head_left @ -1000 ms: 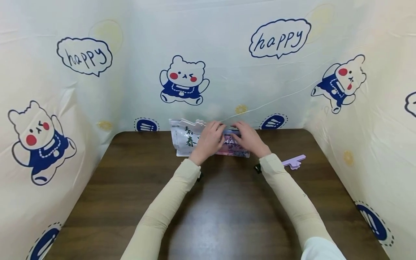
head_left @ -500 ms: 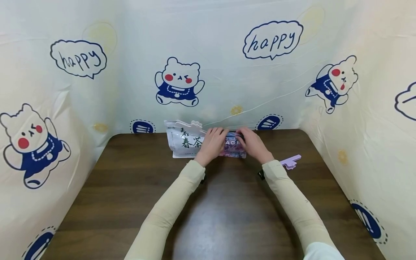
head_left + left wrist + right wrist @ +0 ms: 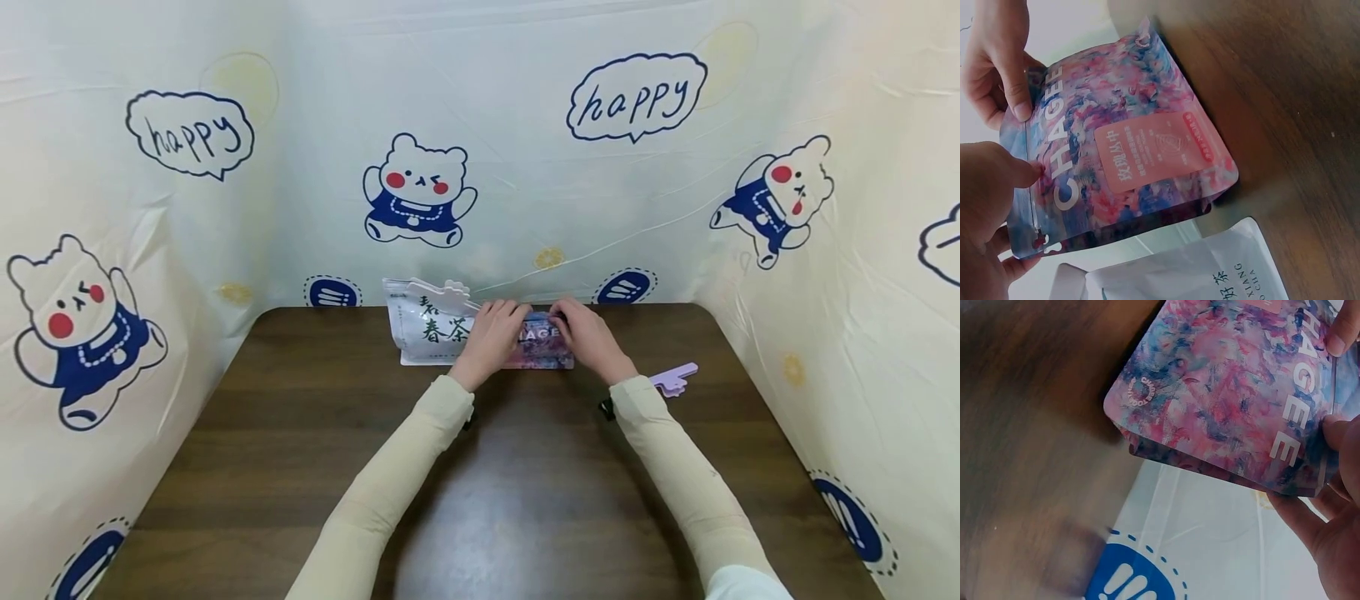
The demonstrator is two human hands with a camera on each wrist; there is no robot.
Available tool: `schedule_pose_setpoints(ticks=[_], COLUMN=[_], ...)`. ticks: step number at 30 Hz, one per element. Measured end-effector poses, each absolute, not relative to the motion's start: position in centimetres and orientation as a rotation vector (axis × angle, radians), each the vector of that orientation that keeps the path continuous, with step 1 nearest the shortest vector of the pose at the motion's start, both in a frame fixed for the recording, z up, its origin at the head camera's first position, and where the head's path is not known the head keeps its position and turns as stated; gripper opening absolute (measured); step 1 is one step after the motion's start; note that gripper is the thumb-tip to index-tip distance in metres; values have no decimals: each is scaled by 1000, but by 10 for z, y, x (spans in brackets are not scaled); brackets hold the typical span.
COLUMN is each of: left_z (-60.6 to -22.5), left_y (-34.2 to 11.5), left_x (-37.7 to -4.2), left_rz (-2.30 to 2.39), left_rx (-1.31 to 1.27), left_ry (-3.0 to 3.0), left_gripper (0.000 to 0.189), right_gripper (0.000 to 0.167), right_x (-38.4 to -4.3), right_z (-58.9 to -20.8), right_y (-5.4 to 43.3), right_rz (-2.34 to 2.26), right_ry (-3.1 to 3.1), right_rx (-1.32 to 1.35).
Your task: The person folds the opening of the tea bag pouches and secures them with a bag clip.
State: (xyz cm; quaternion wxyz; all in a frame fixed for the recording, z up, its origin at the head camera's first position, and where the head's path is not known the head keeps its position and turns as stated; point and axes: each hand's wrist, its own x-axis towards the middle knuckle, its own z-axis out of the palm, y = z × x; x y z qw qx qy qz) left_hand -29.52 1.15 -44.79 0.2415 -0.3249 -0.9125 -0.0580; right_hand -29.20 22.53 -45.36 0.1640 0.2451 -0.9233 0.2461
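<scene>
A pink-and-blue zip pouch (image 3: pixel 1129 94) lettered CHAGEE stands upright at the back of the table, held by its top edge between both hands. My left hand (image 3: pixel 491 337) pinches the top near the letter C, thumb on the front and fingers behind. At the opposite end my right hand (image 3: pixel 591 336) pinches the same edge, its thumb beside the last letters in the right wrist view. The zip line (image 3: pixel 1030 181) runs between the two thumbs. Next to it on the left stands a white tea pouch (image 3: pixel 420 337) with green characters, a white bag clip (image 3: pixel 442 296) across its top.
A lilac bag clip (image 3: pixel 672 380) lies on the brown wooden table (image 3: pixel 300 467), just beyond the right cuff. A printed curtain (image 3: pixel 525 183) with bears rises behind and at both sides of the table, close behind the pouches.
My right hand has slid right along the pouch's top edge, and my left hand has shifted slightly right. More of the lettering and of the white tea pouch shows now.
</scene>
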Motion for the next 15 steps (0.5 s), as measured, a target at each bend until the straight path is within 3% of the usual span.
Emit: schedule_pose_setpoints(ticks=[15], left_z=[-443], left_y=[8], left_x=[-266], left_rz=[-313], left_rx=[-946], left_ry=[-2484], left_gripper=[27], right_gripper=[8], right_x=[-257], right_z=[-446], right_y=[231], right_rz=[740], right_ry=[-2617], right_rx=[731])
